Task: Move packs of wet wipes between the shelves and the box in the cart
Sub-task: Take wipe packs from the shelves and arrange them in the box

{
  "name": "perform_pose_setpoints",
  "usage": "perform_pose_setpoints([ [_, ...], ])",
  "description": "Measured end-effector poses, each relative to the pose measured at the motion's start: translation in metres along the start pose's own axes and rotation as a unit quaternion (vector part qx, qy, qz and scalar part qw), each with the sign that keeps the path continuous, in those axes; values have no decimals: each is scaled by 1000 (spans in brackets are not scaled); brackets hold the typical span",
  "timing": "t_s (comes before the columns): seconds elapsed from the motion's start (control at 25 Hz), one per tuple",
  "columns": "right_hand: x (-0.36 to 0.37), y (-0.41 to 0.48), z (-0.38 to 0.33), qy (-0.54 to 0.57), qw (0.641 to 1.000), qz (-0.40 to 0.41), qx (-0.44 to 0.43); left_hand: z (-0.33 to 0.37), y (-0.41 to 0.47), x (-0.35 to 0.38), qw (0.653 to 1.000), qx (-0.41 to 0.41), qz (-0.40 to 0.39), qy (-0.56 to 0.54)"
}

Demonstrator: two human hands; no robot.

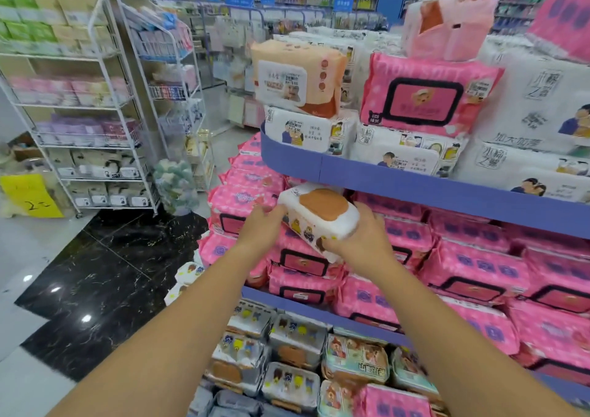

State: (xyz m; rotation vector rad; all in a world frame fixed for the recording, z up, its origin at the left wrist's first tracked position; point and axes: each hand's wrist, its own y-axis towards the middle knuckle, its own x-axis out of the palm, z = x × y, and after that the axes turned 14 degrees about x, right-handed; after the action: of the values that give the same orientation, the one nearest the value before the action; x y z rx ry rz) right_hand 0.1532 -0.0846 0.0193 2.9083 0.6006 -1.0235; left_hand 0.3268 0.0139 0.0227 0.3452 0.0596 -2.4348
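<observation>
Head view: both hands hold one white pack of wet wipes (322,222) with a brown lid, tilted, at the mouth of the middle shelf. It sits just above the stacked pink packs (472,266) and just below the upper shelf's blue edge (415,186). The left hand (260,226) lies against the pack's left end, fingers fairly straight. The right hand (367,241) cups the right end and near corner, fingers curled round it. Neither cart nor box is in view, so I cannot tell whether the pack is going onto the shelf or coming off it.

Either way, the step probably goes best with the two ends squeezed evenly, since the soft pack will likely sag. It helps to level the pack under the blue edge and to avoid nudging the pink packs that overhang the shelf corner.
</observation>
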Motion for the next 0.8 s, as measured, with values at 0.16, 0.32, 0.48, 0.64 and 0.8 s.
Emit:
perform_pose_setpoints([
  [0.16, -22, -26, 14, 77, 997, -21, -17, 16, -15, -5, 994, 10, -25, -102],
  [0.32, -46, -64, 2, 45, 993, -66, -88, 28, -32, -30, 971, -81, -95, -203],
  [0.48, -72, -75, -42, 33, 981, -66, -178, 55, -40, -57, 934, -117, -153, -299],
  [0.64, -101, -67, -111, -20, 958, -129, -257, 92, -38, -86, 916, -41, -120, -381],
  [0.8, -119, -28, -195, -45, 963, -93, -250, 105, -38, -122, 912, 35, -13, -408],
])
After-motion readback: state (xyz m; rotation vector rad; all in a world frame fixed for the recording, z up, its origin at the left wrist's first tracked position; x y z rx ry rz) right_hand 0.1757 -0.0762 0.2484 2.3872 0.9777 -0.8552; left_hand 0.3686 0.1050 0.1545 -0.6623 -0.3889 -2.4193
